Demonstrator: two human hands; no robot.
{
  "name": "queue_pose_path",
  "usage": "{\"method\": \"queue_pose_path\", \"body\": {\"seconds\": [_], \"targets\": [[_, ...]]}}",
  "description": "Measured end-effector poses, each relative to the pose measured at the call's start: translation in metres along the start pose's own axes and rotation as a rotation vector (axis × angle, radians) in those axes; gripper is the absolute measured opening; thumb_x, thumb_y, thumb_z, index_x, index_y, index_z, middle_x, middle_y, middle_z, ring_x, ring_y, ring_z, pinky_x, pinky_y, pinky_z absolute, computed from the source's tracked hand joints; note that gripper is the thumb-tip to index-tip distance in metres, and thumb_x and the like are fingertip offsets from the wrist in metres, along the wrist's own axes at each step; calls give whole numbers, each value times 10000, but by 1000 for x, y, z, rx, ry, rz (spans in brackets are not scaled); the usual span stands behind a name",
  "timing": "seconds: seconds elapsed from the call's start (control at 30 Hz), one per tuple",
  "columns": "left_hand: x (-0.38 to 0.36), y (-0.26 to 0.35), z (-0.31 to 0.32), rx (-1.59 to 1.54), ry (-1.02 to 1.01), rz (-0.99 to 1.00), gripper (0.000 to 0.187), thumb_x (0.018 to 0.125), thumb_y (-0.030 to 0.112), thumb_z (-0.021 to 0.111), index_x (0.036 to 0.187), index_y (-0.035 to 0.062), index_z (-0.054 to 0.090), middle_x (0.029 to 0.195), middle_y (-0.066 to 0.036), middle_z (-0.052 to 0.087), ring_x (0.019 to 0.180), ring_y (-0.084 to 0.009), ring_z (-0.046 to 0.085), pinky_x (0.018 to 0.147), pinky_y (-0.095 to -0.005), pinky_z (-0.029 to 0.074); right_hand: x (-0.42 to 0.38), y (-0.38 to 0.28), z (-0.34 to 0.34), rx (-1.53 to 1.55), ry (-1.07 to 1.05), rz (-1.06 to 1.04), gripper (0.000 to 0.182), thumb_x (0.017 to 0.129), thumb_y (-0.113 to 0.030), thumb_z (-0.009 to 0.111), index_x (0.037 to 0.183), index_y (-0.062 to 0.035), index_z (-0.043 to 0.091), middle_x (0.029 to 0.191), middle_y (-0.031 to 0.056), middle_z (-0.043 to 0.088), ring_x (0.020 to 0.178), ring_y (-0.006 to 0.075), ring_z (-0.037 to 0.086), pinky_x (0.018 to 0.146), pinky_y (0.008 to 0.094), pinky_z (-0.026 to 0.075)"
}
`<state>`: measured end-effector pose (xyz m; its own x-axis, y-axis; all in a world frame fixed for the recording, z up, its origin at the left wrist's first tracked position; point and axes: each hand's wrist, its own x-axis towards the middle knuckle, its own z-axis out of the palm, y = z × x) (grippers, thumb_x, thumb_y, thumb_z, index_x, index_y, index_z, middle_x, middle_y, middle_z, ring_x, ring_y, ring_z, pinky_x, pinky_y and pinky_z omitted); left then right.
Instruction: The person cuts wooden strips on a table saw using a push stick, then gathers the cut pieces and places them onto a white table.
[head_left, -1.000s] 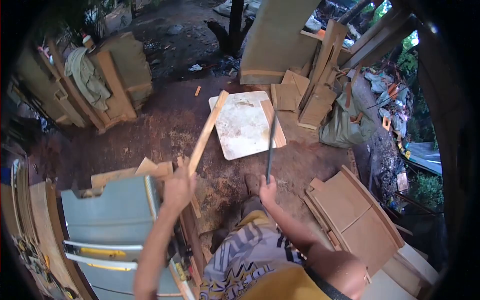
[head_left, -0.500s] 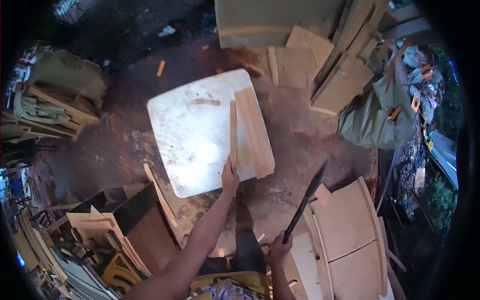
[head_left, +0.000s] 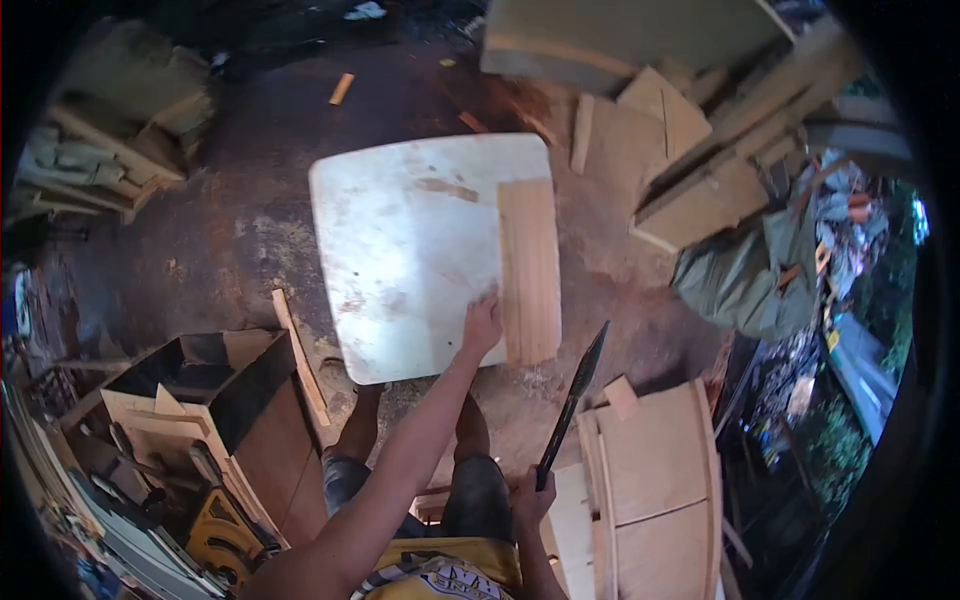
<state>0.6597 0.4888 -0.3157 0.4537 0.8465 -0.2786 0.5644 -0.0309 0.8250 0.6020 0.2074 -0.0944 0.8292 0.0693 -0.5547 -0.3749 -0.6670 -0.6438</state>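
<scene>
A white square-topped table [head_left: 410, 250] stands in front of me. Along its right side lies a flat wooden board [head_left: 534, 270] with lengthwise grain lines. My left hand [head_left: 483, 325] rests on the tabletop at the board's left edge, fingers stretched forward and touching or close to it. A separate thin strip cannot be made out there. Low on the right, my right hand [head_left: 533, 498] is closed around the end of a long black bladed tool [head_left: 574, 405], which points up and away from me, beside the table.
A dark open box [head_left: 230, 385] and a yellow tool [head_left: 218, 530] stand at lower left. Curved wooden panels [head_left: 655, 455] lie at lower right. Farther right are stacked boards [head_left: 705, 205] and a grey-green sack [head_left: 745, 275]. A wood offcut [head_left: 342, 89] lies on the floor.
The thin wooden strip held in my left hand no longer shows separately; that hand is now at the board's edge. The board lies straighter along the table side. My view has shifted.
</scene>
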Motion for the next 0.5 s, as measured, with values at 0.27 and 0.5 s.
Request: {"method": "queue_pose_path", "body": {"seconds": [0.27, 0.5], "targets": [[-62, -33, -320, -140, 115, -243, 477, 818, 91, 539, 1291, 132, 586, 1022, -221, 651, 928, -377, 632, 832, -430, 512, -97, -111, 110, -179, -232, -397, 152, 972, -158, 513, 923, -17, 542, 725, -26, 444, 625, 94, 418, 535, 273, 353], [-115, -40, -676, -437, 1126, -569, 300, 843, 133, 525, 1087, 80, 691, 917, -234, 670, 884, -379, 659, 801, -421, 522, -183, -224, 412, -383, -855, -1004, 349, 965, -275, 532, 1001, 70, 573, 796, 100, 549, 698, 166, 540, 605, 305, 453]]}}
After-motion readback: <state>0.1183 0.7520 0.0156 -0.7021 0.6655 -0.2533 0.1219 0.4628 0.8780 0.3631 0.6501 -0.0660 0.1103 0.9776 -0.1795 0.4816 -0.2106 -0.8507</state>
